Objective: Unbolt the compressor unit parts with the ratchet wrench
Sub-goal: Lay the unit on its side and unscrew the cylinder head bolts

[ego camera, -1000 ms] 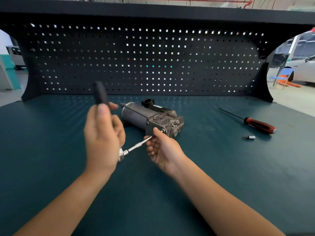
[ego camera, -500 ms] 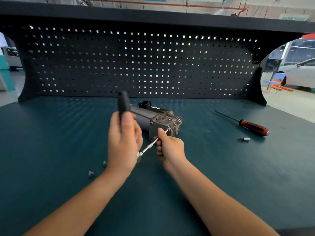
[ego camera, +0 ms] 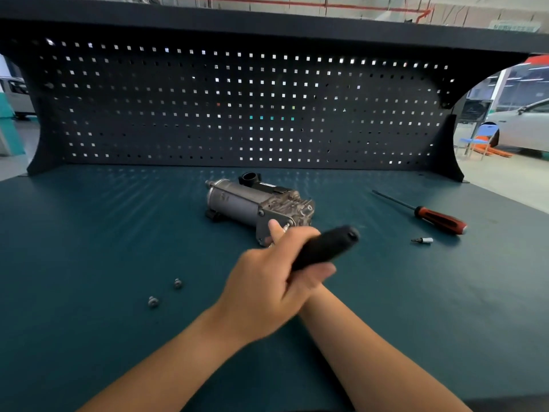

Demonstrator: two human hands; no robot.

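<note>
Ratchet wrench (ego camera: 325,246) handle now swung rightward.

My left hand (ego camera: 264,289) crosses over my right wrist, blocking the near side of the compressor (ego camera: 255,203). Two loose bolts (ego camera: 165,292) lie on the mat to my left, with open bench (ego camera: 89,233) around them. On the right, a screwdriver (ego camera: 427,214) and a small bit (ego camera: 423,240) lie well apart from the compressor; a clear lane runs between. The pegboard (ego camera: 237,108) closes the back.
</note>
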